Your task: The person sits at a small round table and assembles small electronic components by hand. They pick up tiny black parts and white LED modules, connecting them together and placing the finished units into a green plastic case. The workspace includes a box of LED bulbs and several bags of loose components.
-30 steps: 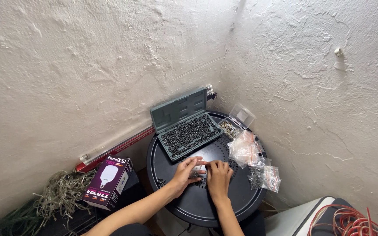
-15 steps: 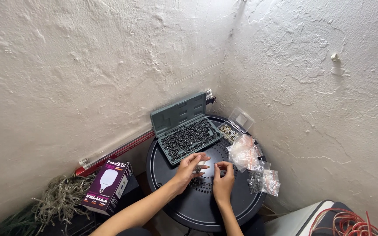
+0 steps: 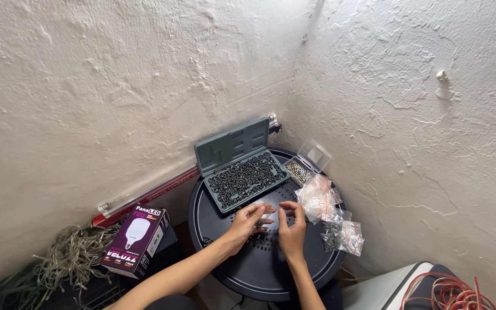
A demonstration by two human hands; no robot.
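Hands: the left hand and the right hand are brought together over the middle of the round black worktop, fingers curled and fingertips nearly meeting; something small and pale is pinched between them, but what it is cannot be told.

Change: compared with a second ago, the hands have been shifted slightly toward the open case and the fingers spread a little; the small piece is kept between them, so the handling is judged to be going on in the same place.

Thing in hand: it is held just above the worktop, just in front of the grey-green case.

Case: its lid is propped open against the wall and its tray is filled with small dark screws.

Packages: clear plastic bags with reddish markings and dark small parts lie right of the hands; a small clear box stands beside the case.

Carton: a purple and white bulb box with a lamp picture lies on the floor, left of the worktop.

Other: tangled wire lies beside the carton; a red cable coil shows at the lower right.
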